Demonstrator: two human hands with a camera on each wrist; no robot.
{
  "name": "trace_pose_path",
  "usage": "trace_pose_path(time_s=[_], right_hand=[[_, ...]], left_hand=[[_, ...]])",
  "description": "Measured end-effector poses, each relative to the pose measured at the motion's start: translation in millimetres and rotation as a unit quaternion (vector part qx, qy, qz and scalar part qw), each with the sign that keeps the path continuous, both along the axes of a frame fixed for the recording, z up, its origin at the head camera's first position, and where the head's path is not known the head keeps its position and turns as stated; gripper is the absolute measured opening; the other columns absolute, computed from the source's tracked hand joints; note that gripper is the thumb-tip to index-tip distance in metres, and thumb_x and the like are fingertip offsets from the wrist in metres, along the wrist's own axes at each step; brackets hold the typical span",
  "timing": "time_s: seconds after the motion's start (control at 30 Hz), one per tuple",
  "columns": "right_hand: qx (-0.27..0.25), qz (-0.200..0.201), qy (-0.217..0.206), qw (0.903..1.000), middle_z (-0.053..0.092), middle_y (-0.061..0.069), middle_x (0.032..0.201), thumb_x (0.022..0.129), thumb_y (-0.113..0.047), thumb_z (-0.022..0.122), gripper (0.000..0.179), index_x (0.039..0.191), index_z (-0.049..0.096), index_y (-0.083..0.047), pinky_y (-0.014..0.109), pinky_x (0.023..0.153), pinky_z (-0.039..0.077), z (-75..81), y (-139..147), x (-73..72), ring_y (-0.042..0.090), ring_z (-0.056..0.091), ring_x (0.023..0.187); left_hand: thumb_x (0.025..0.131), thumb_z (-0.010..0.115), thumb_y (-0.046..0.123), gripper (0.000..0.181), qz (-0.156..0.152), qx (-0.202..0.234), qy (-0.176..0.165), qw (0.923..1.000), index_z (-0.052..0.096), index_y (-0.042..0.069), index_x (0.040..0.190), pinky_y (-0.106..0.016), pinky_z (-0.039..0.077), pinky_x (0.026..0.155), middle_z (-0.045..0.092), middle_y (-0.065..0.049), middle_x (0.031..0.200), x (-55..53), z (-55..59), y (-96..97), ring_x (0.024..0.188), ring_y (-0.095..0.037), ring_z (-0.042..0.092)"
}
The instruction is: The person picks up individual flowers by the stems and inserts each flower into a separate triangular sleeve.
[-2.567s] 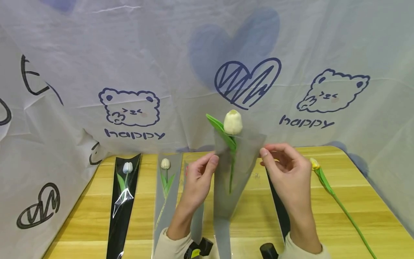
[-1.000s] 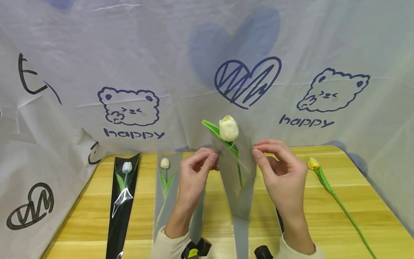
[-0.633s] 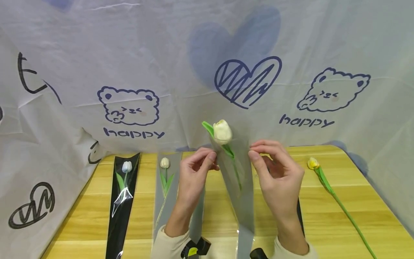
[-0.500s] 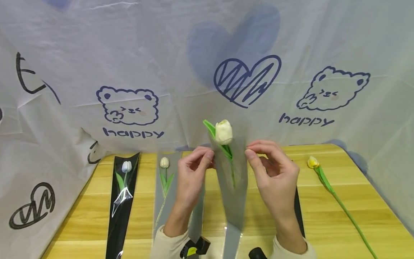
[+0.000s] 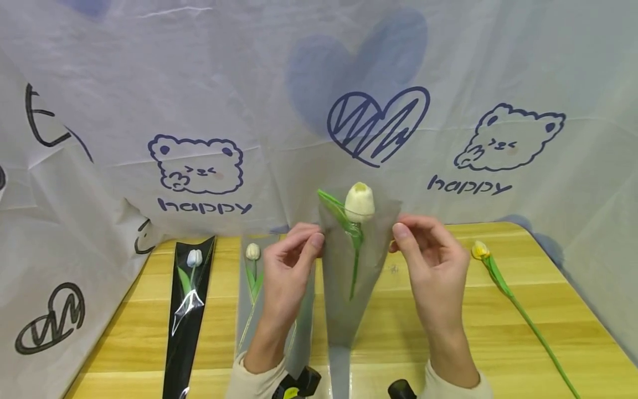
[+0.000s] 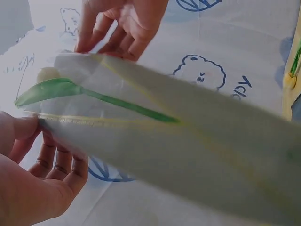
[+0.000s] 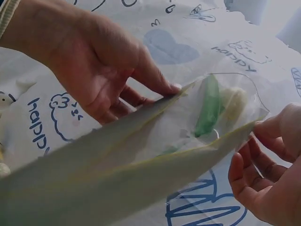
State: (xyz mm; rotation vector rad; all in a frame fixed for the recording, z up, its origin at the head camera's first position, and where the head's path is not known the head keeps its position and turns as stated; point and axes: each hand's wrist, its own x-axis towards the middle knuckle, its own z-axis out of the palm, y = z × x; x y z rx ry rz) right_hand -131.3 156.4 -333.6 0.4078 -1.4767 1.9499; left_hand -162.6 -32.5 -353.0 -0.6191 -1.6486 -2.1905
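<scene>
My left hand [image 5: 289, 266] pinches the left upper edge of a grey translucent flower sleeve [image 5: 344, 321] between thumb and fingers. On the opposite upper edge, my right hand [image 5: 438, 260] pinches it the same way. Inside the sleeve stands a white tulip [image 5: 359, 204] with a short green stem; its bloom and a leaf tip rise above the sleeve's front edge. Yellow lines along the wrapper [image 6: 211, 160] show in the left wrist view. The right wrist view looks at the sleeve's mouth, with the green leaf [image 7: 208, 108] inside.
On the wooden table [image 5: 399, 332], a black sleeve [image 5: 176, 343] with a printed white tulip and a grey printed sleeve [image 5: 244, 316] lie at left. Another grey sleeve is partly behind my left arm. A loose yellow tulip [image 5: 480, 250] lies at right. A patterned cloth [image 5: 279, 111] hangs behind.
Over the last second my hands have drawn apart, spreading the sleeve's mouth wider. The white tulip has shifted left, then right, and now stands more upright. Both hands have kept their pinch.
</scene>
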Motion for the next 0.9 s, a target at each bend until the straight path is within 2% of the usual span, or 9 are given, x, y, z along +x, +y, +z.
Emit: trace_pose_path(time_s=[0.17,0.27,0.33,0.4,0.47,0.57,0.67,0.77,0.9], right_hand=[[0.033,0.013,-0.063,0.9974,0.066,0.015,0.094,0.094,0.006,0.069,0.013,0.105,0.067,0.014,0.028,0.072,0.057,-2.4,-1,-4.8,0.022,0.064,0.077],[0.050,0.010,-0.094,0.9942,0.067,0.010,0.092,0.093,0.008,0.070,0.011,0.102,0.068,0.012,0.028,0.071,0.058,-4.8,-3,-7.0,0.023,0.064,0.076],[0.043,0.004,-0.098,0.9942,0.068,0.008,0.089,0.092,0.010,0.070,0.010,0.101,0.067,0.013,0.028,0.071,0.058,-5.2,-3,-7.6,0.021,0.064,0.075],[0.027,-0.010,-0.091,0.9954,0.068,0.006,0.088,0.092,0.012,0.069,0.010,0.101,0.067,0.016,0.026,0.071,0.057,-4.4,-3,-7.6,0.019,0.064,0.073],[0.009,-0.022,-0.084,0.9962,0.069,0.005,0.088,0.092,0.013,0.067,0.010,0.101,0.066,0.017,0.024,0.071,0.057,-3.4,-1,-7.5,0.017,0.064,0.074],[-0.003,-0.037,-0.077,0.9963,0.069,0.004,0.088,0.092,0.015,0.066,0.009,0.101,0.066,0.016,0.023,0.072,0.056,-2.5,2,-7.4,0.015,0.064,0.077],[-0.014,-0.038,-0.063,0.9972,0.069,0.007,0.089,0.092,0.013,0.067,0.009,0.101,0.067,0.015,0.022,0.073,0.055,-3.4,4,-8.3,0.016,0.064,0.079],[-0.034,-0.044,-0.042,0.9976,0.068,0.011,0.091,0.092,0.009,0.070,0.011,0.101,0.068,0.015,0.023,0.075,0.055,-4.2,6,-9.3,0.017,0.065,0.082],[-0.060,-0.054,-0.031,0.9963,0.068,0.012,0.093,0.093,0.005,0.071,0.012,0.102,0.069,0.013,0.022,0.076,0.055,-3.3,11,-9.5,0.017,0.065,0.083]], left_hand=[[0.100,0.063,-0.001,0.012,-0.007,0.052,-0.056,0.9970,0.074,0.001,0.095,-0.017,0.038,0.060,0.057,-0.002,0.086,-1.7,-0.9,2.2,0.069,-0.008,0.045],[0.101,0.061,-0.001,0.021,-0.015,0.082,-0.102,0.9913,0.075,0.012,0.093,-0.017,0.037,0.058,0.057,0.001,0.084,-4.8,-5.0,3.8,0.067,-0.007,0.043],[0.102,0.059,-0.002,0.020,-0.032,0.079,-0.123,0.9887,0.075,0.010,0.099,-0.017,0.042,0.062,0.060,0.001,0.089,-6.8,-8.6,3.4,0.072,-0.007,0.048],[0.101,0.058,-0.001,0.018,-0.064,0.045,-0.136,0.9876,0.072,0.003,0.112,-0.020,0.049,0.070,0.063,-0.001,0.099,-9.3,-13.6,1.9,0.083,-0.009,0.055],[0.100,0.064,0.006,0.034,-0.119,-0.012,-0.144,0.9823,0.061,-0.001,0.133,-0.026,0.053,0.082,0.066,-0.008,0.115,-13.2,-21.3,0.6,0.098,-0.013,0.061],[0.095,0.077,0.023,0.075,-0.228,-0.096,-0.141,0.9585,0.037,0.005,0.157,-0.037,0.053,0.096,0.060,-0.023,0.136,-20.0,-37.8,4.0,0.121,-0.029,0.062],[0.088,0.084,0.026,0.090,-0.318,-0.134,-0.145,0.9272,0.032,0.012,0.160,-0.041,0.053,0.098,0.059,-0.025,0.140,-22.7,-53.7,14.2,0.124,-0.030,0.062],[0.088,0.083,0.010,0.075,-0.347,-0.152,-0.153,0.9129,0.043,0.007,0.152,-0.037,0.056,0.092,0.065,-0.019,0.130,-20.8,-62.8,24.9,0.113,-0.021,0.067],[0.088,0.077,-0.005,0.053,-0.318,-0.173,-0.155,0.9193,0.057,-0.004,0.137,-0.034,0.058,0.084,0.070,-0.017,0.118,-18.0,-62.8,31.6,0.098,-0.016,0.071]])
